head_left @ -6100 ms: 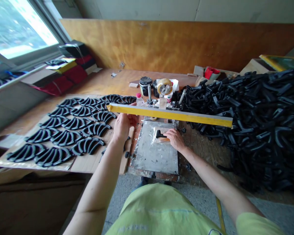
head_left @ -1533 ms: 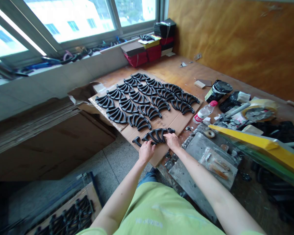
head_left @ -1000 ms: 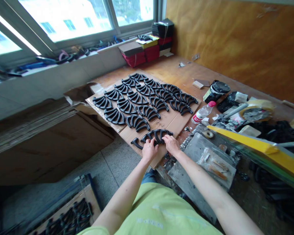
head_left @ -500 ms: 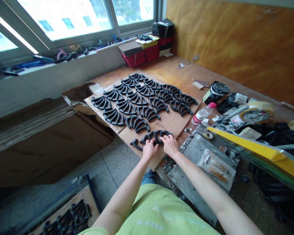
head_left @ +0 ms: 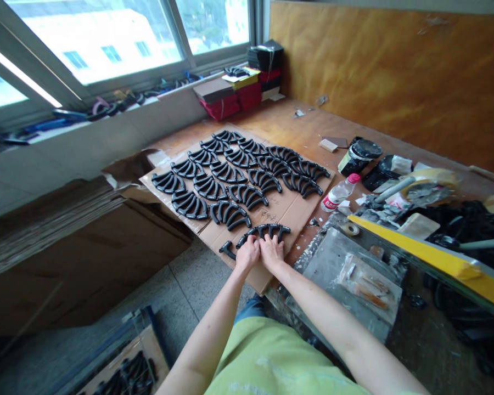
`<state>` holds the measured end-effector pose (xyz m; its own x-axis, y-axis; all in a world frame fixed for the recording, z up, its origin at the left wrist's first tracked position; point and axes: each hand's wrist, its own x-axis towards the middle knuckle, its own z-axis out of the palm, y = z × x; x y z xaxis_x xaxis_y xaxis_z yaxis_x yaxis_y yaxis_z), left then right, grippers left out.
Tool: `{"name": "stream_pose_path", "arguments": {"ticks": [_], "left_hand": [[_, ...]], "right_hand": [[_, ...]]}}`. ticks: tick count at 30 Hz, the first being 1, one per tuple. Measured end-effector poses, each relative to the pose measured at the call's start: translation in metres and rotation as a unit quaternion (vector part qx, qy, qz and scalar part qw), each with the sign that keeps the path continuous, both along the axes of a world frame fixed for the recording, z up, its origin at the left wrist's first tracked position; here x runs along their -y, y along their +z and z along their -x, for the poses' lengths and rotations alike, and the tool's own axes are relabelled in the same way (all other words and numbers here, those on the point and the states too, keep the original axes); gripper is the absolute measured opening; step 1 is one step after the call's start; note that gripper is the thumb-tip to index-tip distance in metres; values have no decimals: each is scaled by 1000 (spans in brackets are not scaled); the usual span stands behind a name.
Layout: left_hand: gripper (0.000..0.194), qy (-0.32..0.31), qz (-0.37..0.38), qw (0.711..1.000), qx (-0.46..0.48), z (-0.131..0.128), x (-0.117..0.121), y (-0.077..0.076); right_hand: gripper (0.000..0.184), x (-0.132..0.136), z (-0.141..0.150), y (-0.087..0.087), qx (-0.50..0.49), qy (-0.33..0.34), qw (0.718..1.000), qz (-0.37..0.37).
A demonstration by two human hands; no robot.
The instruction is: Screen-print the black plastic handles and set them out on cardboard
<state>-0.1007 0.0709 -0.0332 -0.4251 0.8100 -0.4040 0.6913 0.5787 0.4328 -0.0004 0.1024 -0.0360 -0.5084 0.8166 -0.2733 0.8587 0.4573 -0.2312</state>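
My left hand and my right hand are side by side at the near edge of a cardboard sheet. Their fingers are closed on the near ends of a fanned row of curved black handle-like pieces. My fingers hide part of this row. Just left of my left hand lies a single black curved piece, apart from the row. Farther back on the cardboard, several fans of the same glossy black pieces lie close together.
Right of the cardboard stand a bottle with a pink cap and a black-smeared tub. A grey board with tools and a yellow-edged panel are at my right. Folded cardboard is stacked on the left.
My right hand has moved left along the row, closer to my left hand. The row's right end now shows more. The view has shifted slightly.
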Motion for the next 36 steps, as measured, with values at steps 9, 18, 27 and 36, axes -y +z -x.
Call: {"name": "stream_pose_path", "arguments": {"ticks": [9,18,27,36], "left_hand": [[38,-156,-118,979,-64,-17,-46,30],[24,-351,-142,925,-38,-7,-181,19],[21,-369,-144,916,-63,0,-197,1],[31,-326,-215,918,-65,-7,-127,34]], "right_hand": [[34,-48,-10,20,-54,-130,990,-24],[39,-139,-10,43,-3,-299,954,19],[41,-158,4,5,-8,-289,957,17],[43,-114,-35,31,-178,-182,967,-28]]}}
